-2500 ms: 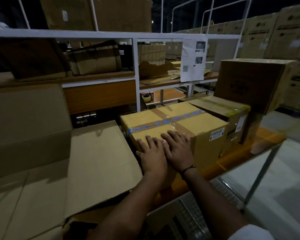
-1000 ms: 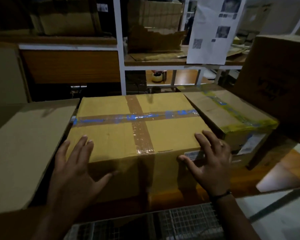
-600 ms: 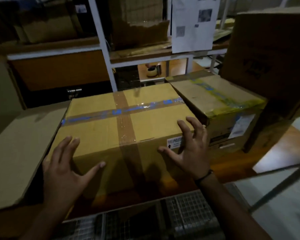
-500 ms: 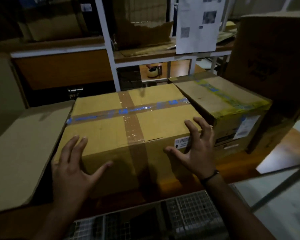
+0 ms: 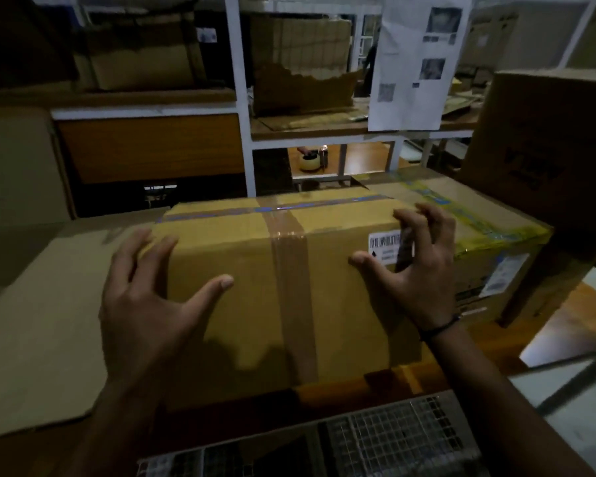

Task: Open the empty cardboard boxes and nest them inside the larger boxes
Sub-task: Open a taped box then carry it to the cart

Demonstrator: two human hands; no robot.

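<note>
1. At 12 o'clock: white metal shelf frame (image 5: 236,98), upright post with cross rails.
2. At 1 o'clock: printed paper sheet (image 5: 413,63), hanging in front of the shelf.
3. Just right of 12 o'clock, farther back: yellowish tape roll (image 5: 308,163) on a wooden surface.
4. At 10 o'clock: orange-brown wooden panel (image 5: 152,146).
5. At 6 o'clock: wire mesh (image 5: 393,438).
6. At 4 o'clock: orange tabletop (image 5: 572,315).

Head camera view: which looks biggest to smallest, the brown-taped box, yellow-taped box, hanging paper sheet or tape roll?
1. brown-taped box, nearest the camera.
2. yellow-taped box, partly hidden.
3. paper sheet, farther back; close to 2, so unsure.
4. tape roll.
</note>
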